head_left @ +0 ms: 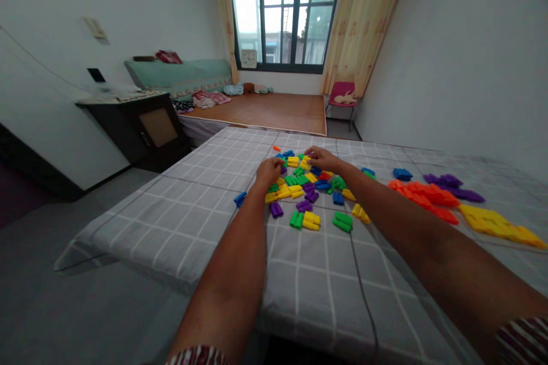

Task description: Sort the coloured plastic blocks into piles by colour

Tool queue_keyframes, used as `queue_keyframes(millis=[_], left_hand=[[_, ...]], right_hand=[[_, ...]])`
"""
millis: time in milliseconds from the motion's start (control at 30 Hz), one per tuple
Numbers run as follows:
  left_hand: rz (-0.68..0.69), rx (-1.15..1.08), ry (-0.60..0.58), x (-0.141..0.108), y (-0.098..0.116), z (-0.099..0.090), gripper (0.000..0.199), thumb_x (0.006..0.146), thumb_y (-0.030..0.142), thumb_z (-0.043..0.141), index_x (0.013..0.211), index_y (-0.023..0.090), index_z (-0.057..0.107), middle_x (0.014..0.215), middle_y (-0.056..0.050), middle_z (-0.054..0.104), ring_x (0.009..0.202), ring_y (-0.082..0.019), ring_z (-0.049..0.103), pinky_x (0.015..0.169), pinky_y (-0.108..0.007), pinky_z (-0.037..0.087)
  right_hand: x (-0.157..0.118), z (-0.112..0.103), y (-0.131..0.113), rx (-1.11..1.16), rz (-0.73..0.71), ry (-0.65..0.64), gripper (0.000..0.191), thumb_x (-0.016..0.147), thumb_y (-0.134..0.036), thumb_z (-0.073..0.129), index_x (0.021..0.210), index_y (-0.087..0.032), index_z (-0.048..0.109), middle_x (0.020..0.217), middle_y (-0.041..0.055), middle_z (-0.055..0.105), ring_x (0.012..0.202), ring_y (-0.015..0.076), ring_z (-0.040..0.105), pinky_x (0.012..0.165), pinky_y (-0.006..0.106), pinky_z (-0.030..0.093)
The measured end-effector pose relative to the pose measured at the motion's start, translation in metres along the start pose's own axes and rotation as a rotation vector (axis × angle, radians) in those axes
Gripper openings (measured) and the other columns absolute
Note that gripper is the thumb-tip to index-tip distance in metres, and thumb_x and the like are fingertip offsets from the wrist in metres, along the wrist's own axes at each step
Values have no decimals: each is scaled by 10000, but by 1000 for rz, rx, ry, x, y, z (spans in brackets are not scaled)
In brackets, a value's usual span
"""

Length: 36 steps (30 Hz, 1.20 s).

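Both hands are in at the loose spread of coloured plastic pieces (pixel 296 189), centre of the frame, on the cloth-covered counter (pixel 192 205)! Left hand (pixel 269 171) curled at the spread's left edge, right hand (pixel 323 158) bent narrow over its far side; whether either pinches a piece, I can't tell from this far. These should handle light, stiff, a touch slick, hardly fragile: take them across the long sides. Orange pieces (pixel 423 199) lie grouped, right of frame. No brand or label readable; the clock (pixel 249 59), upper middle, is too blurred.
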<state>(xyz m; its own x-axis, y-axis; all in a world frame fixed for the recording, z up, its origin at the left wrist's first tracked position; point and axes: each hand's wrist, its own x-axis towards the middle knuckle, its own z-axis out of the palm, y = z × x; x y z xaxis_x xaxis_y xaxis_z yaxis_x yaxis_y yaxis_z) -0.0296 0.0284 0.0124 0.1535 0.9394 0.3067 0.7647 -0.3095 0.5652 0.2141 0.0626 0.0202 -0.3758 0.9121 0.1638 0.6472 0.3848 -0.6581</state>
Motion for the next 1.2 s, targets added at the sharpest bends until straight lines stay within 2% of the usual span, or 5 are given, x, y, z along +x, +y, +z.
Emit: queue_keyframes(millis=[267, 467, 600, 967, 1200], left_hand=[[-15, -10, 50, 1, -3, 1, 342, 835, 137, 500, 1077, 198, 735, 1078, -63, 734, 997, -186, 661, 921, -280, 479], [4, 23, 26, 1, -1, -4, 318, 842, 147, 501, 1046, 190, 742, 1065, -65, 738, 994, -202, 664, 902, -285, 483], [19, 36, 23, 2, 0, -4, 306, 852, 176, 502, 1046, 192, 738, 1042, -59, 744, 967, -200, 670, 875, -279, 492], [81, 127, -54, 5, -1, -6, 325, 820, 229, 479, 1009, 228, 743, 1031, -16, 749, 977, -201, 672, 888, -280, 499], [59, 169, -61, 13, -3, -8, 323, 788, 297, 479, 970, 254, 742, 1004, -7, 754, 984, -239, 678, 883, -314, 511]], right_hand=[[18, 3, -19, -441, 66, 74, 311, 857, -246, 523, 1114, -176, 683, 1089, 80, 710, 948, 192, 638, 821, 277, 481], [24, 37, -43, -548, -6, 34, 380, 841, -269, 619, 1217, -209, 632, 1153, 95, 684, 1066, 245, 594, 915, 351, 451], [16, 28, -47, -476, -71, 90, 397, 751, -212, 710, 1140, -171, 644, 1149, 100, 665, 1044, 219, 597, 918, 342, 451], [-123, -64, -15, -9, -93, 179, 317, 798, -302, 655, 1082, -161, 652, 1018, 61, 692, 900, 172, 650, 795, 300, 510], [-267, -196, 45, -129, 272, 472, 402, 798, -348, 638, 1149, -152, 632, 984, 96, 697, 850, 188, 648, 727, 296, 525]])
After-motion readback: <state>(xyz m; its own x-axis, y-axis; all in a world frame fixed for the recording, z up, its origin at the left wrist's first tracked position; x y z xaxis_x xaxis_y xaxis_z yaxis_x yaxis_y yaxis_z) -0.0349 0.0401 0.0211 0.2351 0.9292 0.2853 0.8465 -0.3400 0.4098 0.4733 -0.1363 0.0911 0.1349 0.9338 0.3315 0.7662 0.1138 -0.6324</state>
